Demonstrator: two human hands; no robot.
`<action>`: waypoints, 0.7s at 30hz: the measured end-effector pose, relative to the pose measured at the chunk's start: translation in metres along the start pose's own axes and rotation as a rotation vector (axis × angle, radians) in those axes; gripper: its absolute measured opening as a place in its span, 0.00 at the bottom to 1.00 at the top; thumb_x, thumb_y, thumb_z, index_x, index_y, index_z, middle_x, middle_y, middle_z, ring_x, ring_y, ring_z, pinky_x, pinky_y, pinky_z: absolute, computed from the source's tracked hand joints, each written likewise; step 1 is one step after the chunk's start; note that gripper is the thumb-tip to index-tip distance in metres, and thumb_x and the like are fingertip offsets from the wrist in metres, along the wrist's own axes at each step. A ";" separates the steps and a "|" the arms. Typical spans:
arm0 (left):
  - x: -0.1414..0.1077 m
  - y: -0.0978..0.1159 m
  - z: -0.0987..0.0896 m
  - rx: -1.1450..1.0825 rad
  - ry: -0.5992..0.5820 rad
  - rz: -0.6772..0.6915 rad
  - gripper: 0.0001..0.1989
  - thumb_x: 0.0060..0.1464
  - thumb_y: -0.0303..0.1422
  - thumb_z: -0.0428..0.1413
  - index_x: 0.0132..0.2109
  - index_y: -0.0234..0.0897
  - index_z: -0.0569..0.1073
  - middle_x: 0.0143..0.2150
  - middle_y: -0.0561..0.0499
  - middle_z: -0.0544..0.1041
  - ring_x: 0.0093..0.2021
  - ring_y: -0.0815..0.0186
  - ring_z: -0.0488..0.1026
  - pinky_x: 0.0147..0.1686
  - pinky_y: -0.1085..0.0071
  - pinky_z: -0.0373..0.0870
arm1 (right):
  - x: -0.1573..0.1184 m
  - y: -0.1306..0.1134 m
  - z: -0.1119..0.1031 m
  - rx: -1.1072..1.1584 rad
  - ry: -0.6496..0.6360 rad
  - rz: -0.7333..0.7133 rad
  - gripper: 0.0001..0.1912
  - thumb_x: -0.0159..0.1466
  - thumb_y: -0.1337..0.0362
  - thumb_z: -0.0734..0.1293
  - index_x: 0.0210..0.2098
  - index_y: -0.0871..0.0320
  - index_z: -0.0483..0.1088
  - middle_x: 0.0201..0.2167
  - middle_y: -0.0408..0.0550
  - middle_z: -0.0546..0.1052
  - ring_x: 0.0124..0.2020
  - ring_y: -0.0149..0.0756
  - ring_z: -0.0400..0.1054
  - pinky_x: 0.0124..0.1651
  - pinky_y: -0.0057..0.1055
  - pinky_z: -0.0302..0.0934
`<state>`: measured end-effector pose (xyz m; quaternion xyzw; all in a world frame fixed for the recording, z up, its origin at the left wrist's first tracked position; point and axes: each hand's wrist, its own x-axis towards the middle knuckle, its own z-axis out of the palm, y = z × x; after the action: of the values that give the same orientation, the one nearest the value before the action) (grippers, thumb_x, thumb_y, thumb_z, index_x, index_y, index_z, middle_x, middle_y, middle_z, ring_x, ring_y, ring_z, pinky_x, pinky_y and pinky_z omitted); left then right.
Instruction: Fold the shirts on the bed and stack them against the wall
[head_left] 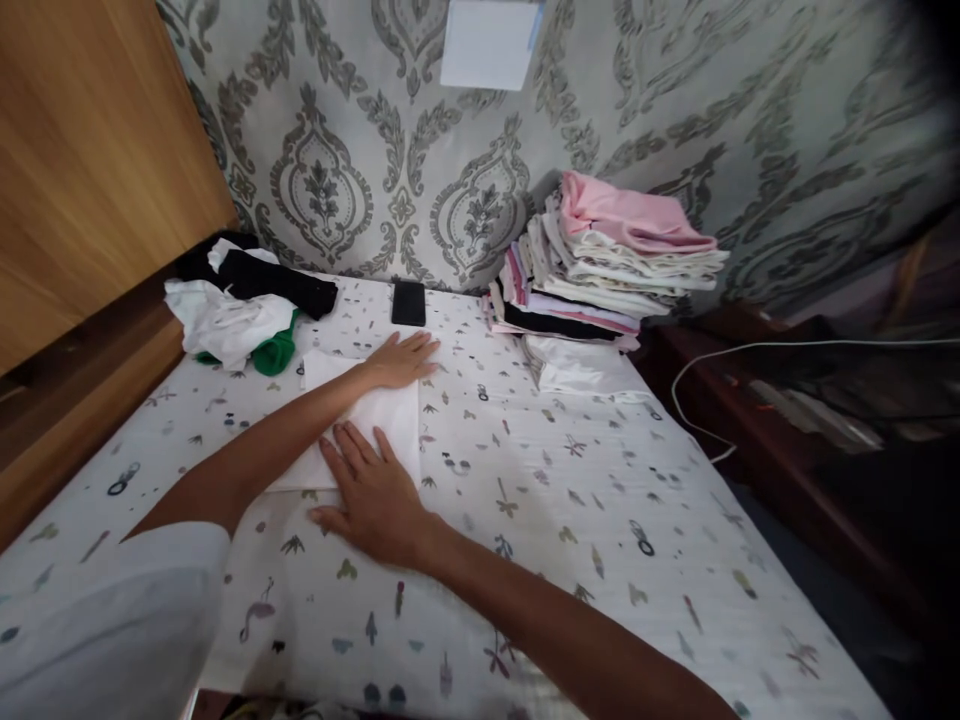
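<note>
White cloth (397,415): underneath | left fingers (417,344): spread, tips past edge | right fingers (363,445): spread atop

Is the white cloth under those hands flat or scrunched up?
Flat: the white cloth lies smooth, with straight edges, beneath the left hand and right hand. How many layers, I cannot tell.

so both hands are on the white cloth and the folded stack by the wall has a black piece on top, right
Not quite: the head view shows a pink piece on top of the folded stack by the wall, not a black one. The left hand and right hand are indeed on the white cloth.
</note>
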<state>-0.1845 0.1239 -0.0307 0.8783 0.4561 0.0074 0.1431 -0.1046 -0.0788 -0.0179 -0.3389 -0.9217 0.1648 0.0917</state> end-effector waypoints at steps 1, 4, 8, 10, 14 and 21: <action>0.004 -0.003 -0.002 -0.047 0.054 -0.012 0.32 0.68 0.46 0.38 0.73 0.37 0.51 0.76 0.43 0.44 0.76 0.56 0.39 0.70 0.50 0.34 | -0.003 -0.003 -0.001 0.006 -0.005 -0.006 0.41 0.72 0.43 0.50 0.72 0.67 0.47 0.74 0.60 0.46 0.75 0.47 0.34 0.74 0.53 0.29; 0.009 -0.010 -0.011 -0.180 0.241 -0.067 0.28 0.67 0.42 0.42 0.68 0.34 0.60 0.74 0.37 0.53 0.73 0.53 0.48 0.68 0.53 0.42 | -0.019 -0.014 -0.002 0.035 -0.017 -0.072 0.37 0.72 0.44 0.54 0.71 0.62 0.51 0.74 0.56 0.49 0.75 0.44 0.35 0.74 0.51 0.28; -0.005 -0.027 -0.035 -0.237 0.300 -0.120 0.23 0.67 0.41 0.41 0.55 0.31 0.71 0.58 0.37 0.73 0.58 0.56 0.69 0.57 0.63 0.62 | -0.052 -0.015 -0.009 0.182 0.057 -0.206 0.26 0.73 0.51 0.56 0.64 0.57 0.65 0.70 0.52 0.60 0.72 0.38 0.47 0.73 0.43 0.40; -0.020 -0.035 -0.048 -0.270 0.262 -0.118 0.21 0.65 0.44 0.43 0.46 0.33 0.75 0.45 0.44 0.78 0.46 0.59 0.73 0.47 0.68 0.65 | -0.062 -0.004 -0.014 0.269 0.242 -0.045 0.22 0.74 0.56 0.54 0.59 0.57 0.69 0.64 0.55 0.68 0.66 0.40 0.58 0.68 0.42 0.52; -0.051 -0.042 -0.062 -0.293 0.049 -0.122 0.19 0.52 0.48 0.57 0.39 0.36 0.75 0.35 0.49 0.77 0.37 0.60 0.71 0.37 0.71 0.62 | -0.054 0.024 -0.025 0.246 0.437 0.515 0.20 0.70 0.54 0.60 0.51 0.61 0.72 0.47 0.59 0.75 0.51 0.49 0.68 0.55 0.48 0.63; -0.059 -0.033 -0.065 -0.304 -0.147 -0.181 0.19 0.35 0.43 0.64 0.35 0.37 0.77 0.36 0.47 0.81 0.38 0.55 0.74 0.35 0.70 0.65 | -0.026 0.014 -0.029 0.130 0.236 0.683 0.14 0.60 0.59 0.68 0.42 0.62 0.73 0.49 0.61 0.72 0.54 0.56 0.64 0.59 0.54 0.57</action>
<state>-0.2546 0.1102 0.0303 0.8001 0.5154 -0.0008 0.3069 -0.0688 -0.0788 0.0020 -0.6371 -0.7262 0.2037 0.1586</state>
